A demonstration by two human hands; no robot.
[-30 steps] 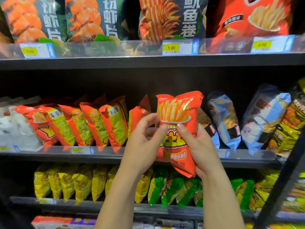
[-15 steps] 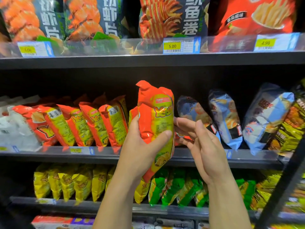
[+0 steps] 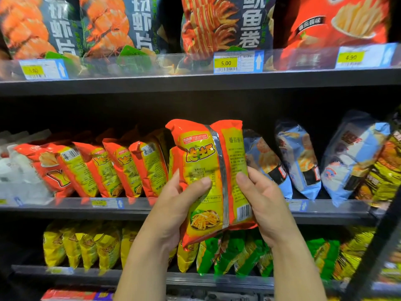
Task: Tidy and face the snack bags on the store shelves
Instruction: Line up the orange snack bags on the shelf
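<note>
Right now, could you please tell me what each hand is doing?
Left hand: grips the orange snack bag, thumb across its back panel.
Right hand: grips the same bag at its right edge.

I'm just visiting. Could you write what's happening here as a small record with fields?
Held item: orange-yellow snack bag, back with barcode facing camera
Left hand: grips bag's left edge
Right hand: grips bag's right edge
Middle shelf: matching orange bags left, blue bags right
Lower shelf: yellow bags, green bags
</note>
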